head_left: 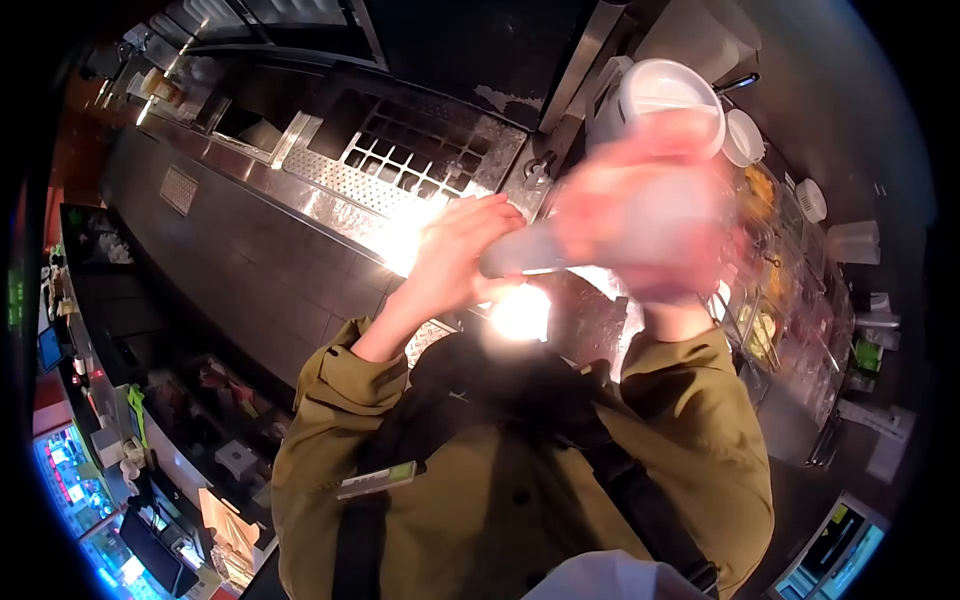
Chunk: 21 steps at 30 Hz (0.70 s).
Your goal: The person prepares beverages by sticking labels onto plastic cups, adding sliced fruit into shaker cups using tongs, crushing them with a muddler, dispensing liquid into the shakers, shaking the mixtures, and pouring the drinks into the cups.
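My left hand (460,245) is closed round the near end of a grey, smooth, tube-like thing (530,248), fingers over its top and thumb below. The kind of thing is not clear. My right hand (650,215) is strongly smeared by motion at the other end of it. A pale whitish patch shows among the blurred fingers, and I cannot make out what it is. Behind the right hand stands a white round tub (668,90) with a divided top. Both hands are over the metal counter.
A steel bar station with a black slotted grid (415,150) runs to the left. Clear-sided containers with yellow and orange garnish-like pieces (760,195) stand on the right, near a small white cup (811,200). A bright light glares (520,312) below my hands.
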### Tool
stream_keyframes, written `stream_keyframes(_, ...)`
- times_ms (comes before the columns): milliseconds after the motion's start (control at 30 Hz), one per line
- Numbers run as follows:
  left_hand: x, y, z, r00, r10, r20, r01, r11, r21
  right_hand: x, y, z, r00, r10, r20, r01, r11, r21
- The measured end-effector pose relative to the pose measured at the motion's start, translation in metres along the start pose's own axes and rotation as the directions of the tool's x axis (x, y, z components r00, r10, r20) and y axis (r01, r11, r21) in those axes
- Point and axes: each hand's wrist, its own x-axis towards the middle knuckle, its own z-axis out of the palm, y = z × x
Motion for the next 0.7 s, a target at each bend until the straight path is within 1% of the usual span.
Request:
stream_keyframes(33, -0.001, 0.001, 0.003, 0.999, 0.011, -0.03, -0.01, 1.0, 0.019, 0.004, -0.011, -0.003, 0.998, -0.057, 0.004, 0.056, 0.985, 0.166)
stream_keyframes(67, -0.003, 0.002, 0.001, 1.0, -0.024, -0.007, 0.025, 1.0, 0.004, 0.006, -0.02, -0.003, 0.993, -0.117, -0.01, 0.114, 0.938, 0.328)
stream_keyframes(133, -0.002, -0.001, -0.007, 0.997, -0.068, 0.027, 0.068, 0.998, -0.004, -0.002, 0.002, 0.01, 0.999, 0.032, -0.026, -0.023, 0.957, 0.29)
stream_keyframes(167, -0.005, 0.0, -0.007, 0.994, -0.092, 0.058, 0.093, 0.995, -0.022, -0.007, 0.01, 0.005, 0.996, 0.089, -0.009, -0.085, 0.966, 0.243)
stream_keyframes(200, -0.005, -0.001, -0.006, 0.991, -0.075, 0.114, 0.075, 0.997, 0.004, -0.013, 0.017, 0.0, 0.989, 0.147, 0.009, -0.146, 0.97, 0.194)
stream_keyframes(233, -0.005, -0.002, -0.004, 0.995, -0.051, 0.081, 0.049, 0.998, 0.031, -0.019, 0.024, -0.004, 0.979, 0.203, 0.026, -0.205, 0.968, 0.143)
stream_keyframes(267, -0.006, -0.002, 0.0, 0.998, -0.032, 0.052, 0.029, 0.998, 0.051, -0.014, -0.004, -0.036, 0.941, 0.29, 0.173, -0.334, 0.876, 0.348)
stream_keyframes(300, -0.004, -0.003, 0.003, 1.0, -0.009, 0.008, 0.008, 0.997, 0.078, -0.013, -0.008, -0.041, 0.93, 0.308, 0.203, -0.362, 0.864, 0.35)
stream_keyframes(333, -0.003, -0.004, 0.002, 0.999, -0.018, 0.029, 0.017, 0.999, 0.043, -0.012, -0.011, -0.047, 0.917, 0.325, 0.234, -0.391, 0.851, 0.35)
stream_keyframes(367, -0.004, -0.004, 0.0, 0.999, -0.026, 0.034, 0.025, 0.999, 0.036, -0.019, 0.007, -0.028, 0.949, 0.288, 0.129, -0.308, 0.936, 0.17)
stream_keyframes(400, -0.004, -0.005, -0.003, 0.999, -0.028, 0.033, 0.027, 0.999, 0.035, -0.024, 0.026, -0.008, 0.975, 0.22, 0.038, -0.219, 0.975, -0.03)
stream_keyframes(467, -0.005, -0.001, -0.004, 0.996, -0.064, 0.065, 0.062, 0.998, 0.027, -0.024, 0.025, 0.021, 0.978, 0.154, -0.138, -0.143, 0.986, 0.086)
stream_keyframes(533, -0.006, 0.0, -0.003, 0.996, -0.058, 0.061, 0.056, 0.997, 0.046, 0.002, -0.027, 0.016, 0.954, 0.288, -0.082, -0.258, 0.93, 0.263)
stream_keyframes(600, -0.002, 0.0, -0.001, 0.997, -0.059, 0.052, 0.056, 0.997, 0.054, 0.013, -0.039, 0.004, 0.985, 0.163, 0.056, -0.172, 0.916, 0.363)
stream_keyframes(633, -0.002, 0.004, -0.003, 0.995, -0.068, 0.072, 0.065, 0.997, 0.049, 0.016, -0.035, 0.001, 0.992, -0.026, 0.123, -0.027, 0.914, 0.404)
stream_keyframes(700, 0.003, 0.002, -0.008, 0.996, -0.051, 0.071, 0.048, 0.998, 0.051, 0.011, -0.01, 0.004, 0.991, -0.104, 0.088, 0.069, 0.94, 0.334)
